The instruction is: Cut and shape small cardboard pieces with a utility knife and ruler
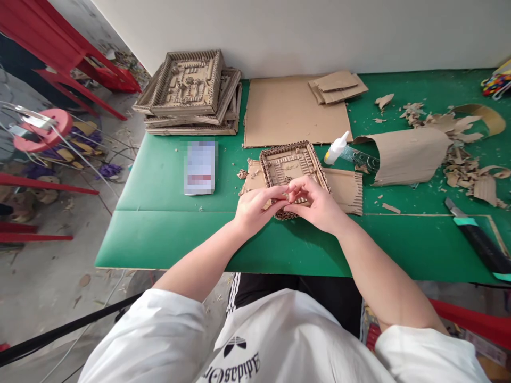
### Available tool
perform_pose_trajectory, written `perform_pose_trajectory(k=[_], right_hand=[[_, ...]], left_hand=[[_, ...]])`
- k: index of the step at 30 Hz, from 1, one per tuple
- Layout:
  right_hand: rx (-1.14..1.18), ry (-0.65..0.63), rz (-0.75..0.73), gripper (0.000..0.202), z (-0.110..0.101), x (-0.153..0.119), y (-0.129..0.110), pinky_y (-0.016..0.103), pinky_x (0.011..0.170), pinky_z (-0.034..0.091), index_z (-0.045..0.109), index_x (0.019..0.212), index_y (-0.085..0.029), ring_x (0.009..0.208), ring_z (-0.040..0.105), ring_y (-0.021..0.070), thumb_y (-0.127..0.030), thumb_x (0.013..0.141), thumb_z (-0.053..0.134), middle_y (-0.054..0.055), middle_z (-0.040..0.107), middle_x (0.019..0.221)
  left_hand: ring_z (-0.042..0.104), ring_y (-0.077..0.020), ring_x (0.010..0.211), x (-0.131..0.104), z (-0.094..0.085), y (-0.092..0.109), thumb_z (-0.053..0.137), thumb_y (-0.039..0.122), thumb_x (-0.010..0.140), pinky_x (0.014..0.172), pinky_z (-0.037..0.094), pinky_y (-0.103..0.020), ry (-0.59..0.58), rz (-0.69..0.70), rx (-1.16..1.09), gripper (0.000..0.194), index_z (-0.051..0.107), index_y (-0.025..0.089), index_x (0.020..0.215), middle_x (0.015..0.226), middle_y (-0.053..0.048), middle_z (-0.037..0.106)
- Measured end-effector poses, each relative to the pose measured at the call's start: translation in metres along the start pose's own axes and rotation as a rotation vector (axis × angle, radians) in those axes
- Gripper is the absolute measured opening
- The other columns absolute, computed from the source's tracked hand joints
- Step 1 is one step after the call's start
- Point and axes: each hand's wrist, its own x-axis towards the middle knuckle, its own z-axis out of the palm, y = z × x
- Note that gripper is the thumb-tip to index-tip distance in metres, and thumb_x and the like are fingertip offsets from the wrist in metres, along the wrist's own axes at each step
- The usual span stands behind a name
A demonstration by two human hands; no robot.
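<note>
A small square cardboard model [289,166] with corrugated walls and raised strips inside lies tilted on a piece of cardboard [345,189]. Over its near edge my left hand [257,208] and my right hand [313,205] meet, fingertips together. Both hands are closed in a pinch. Whatever sits between the fingers is too small or too hidden to name. The near part of the model is covered by my hands. Just right of the model stands a white glue bottle [336,149], leaning beside a clear ruler [359,158].
Stacked cardboard models [191,88] stand at the back left, near a blurred box-like item [200,169]. A flat cardboard sheet [293,114] lies behind. Curled cardboard [413,157], torn scraps [465,175] and a utility knife [479,242] are on the right of the green table [167,234].
</note>
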Motion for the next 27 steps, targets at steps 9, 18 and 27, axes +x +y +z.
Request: perform_pose_trajectory(k=[9,18,27], right_hand=[[0.004,0.016,-0.025,0.026,0.001,0.0,0.002,0.024,0.069,0.048,0.049,0.097,-0.027,0.076,0.056,0.0091,-0.017,0.078,0.063,-0.004,0.052,0.081],[0.0,0.02,-0.036,0.024,0.001,0.001,0.0,0.024,0.069,0.047,0.049,0.094,-0.026,0.074,0.055,0.0089,-0.016,0.078,0.064,-0.004,0.053,0.079],[0.003,0.015,-0.083,0.02,0.001,-0.001,0.002,0.024,0.072,0.046,0.05,0.092,-0.026,0.075,0.053,0.0084,-0.018,0.08,0.063,-0.005,0.051,0.08]], left_hand=[[0.069,-0.0109,0.064,-0.002,0.0,-0.002,0.069,0.018,0.078,0.064,0.053,-0.016,0.024,0.042,0.061,0.03,0.058,0.019,0.105,0.075,0.001,0.072],[0.068,-0.0085,0.063,-0.003,0.002,0.0,0.07,0.017,0.077,0.066,0.054,-0.016,0.014,-0.096,-0.108,0.031,0.058,0.02,0.105,0.073,0.003,0.071],[0.067,-0.0096,0.069,-0.011,0.003,-0.003,0.069,0.017,0.077,0.068,0.055,-0.019,-0.052,-0.374,-0.408,0.032,0.06,0.021,0.108,0.078,0.001,0.07]])
